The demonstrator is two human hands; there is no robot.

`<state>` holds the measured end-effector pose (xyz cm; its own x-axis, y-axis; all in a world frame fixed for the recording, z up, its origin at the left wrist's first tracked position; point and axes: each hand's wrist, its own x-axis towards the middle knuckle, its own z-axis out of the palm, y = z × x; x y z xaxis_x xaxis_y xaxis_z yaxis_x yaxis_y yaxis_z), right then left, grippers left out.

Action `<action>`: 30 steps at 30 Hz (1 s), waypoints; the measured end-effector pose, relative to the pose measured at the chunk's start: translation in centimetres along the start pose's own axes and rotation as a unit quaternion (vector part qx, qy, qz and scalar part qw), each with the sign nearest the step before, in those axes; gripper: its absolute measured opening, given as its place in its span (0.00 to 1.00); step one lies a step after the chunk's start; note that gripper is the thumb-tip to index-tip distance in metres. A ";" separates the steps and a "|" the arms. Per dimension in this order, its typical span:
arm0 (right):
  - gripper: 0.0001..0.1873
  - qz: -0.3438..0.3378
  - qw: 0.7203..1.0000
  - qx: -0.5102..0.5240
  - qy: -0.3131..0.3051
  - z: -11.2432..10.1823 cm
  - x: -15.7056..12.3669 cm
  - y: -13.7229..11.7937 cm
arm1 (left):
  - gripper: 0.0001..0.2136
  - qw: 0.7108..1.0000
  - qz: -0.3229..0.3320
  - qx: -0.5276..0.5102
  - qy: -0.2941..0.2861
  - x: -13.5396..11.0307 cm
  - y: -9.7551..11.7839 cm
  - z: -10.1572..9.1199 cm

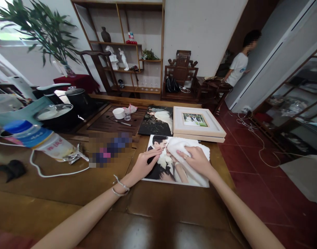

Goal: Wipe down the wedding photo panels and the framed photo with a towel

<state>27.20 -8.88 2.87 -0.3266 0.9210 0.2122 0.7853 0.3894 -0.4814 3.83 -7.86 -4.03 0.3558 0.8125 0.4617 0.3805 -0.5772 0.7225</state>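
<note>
A large wedding photo panel (166, 167) lies flat on the wooden table, showing a couple in dark and white clothes. My left hand (145, 162) rests on its left side, fingers stretched out flat and holding nothing. In my right hand (197, 159) is a white cloth (177, 146), pressed on the upper right of the panel; the cloth covers part of the picture. Behind the panel lie a darker photo panel (158, 121) and a stack of light wooden picture frames (199, 121), the top one with a small photo in a white mount.
On the left stand a blue-capped bottle (41, 136), a lidded pot (54, 112) and a black kettle (77, 98), with a white cable (40, 169) along the table (153, 211). A white bowl (119, 113) sits on the tea tray. A person (238, 67) stands at the back right.
</note>
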 end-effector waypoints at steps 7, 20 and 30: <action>0.21 -0.022 0.992 0.125 -0.004 2.8 6.0 -2.3 | 0.12 1.000 0.012 0.006 0.007 0.0 -0.2 0.1; 0.23 -0.048 0.999 0.020 -0.008 -0.4 1.6 3.2 | 0.12 1.000 0.010 0.002 0.001 0.0 -0.1 0.0; 0.16 -0.083 0.996 -0.026 -0.008 0.2 -7.8 0.5 | 0.13 1.000 0.003 0.000 -0.002 0.1 0.2 -0.1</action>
<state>30.05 -15.86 0.81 -0.4624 0.8441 0.2715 0.7455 0.5359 -0.3962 3.89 -7.90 -3.78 0.3618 0.8092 0.4630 0.3785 -0.5814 0.7202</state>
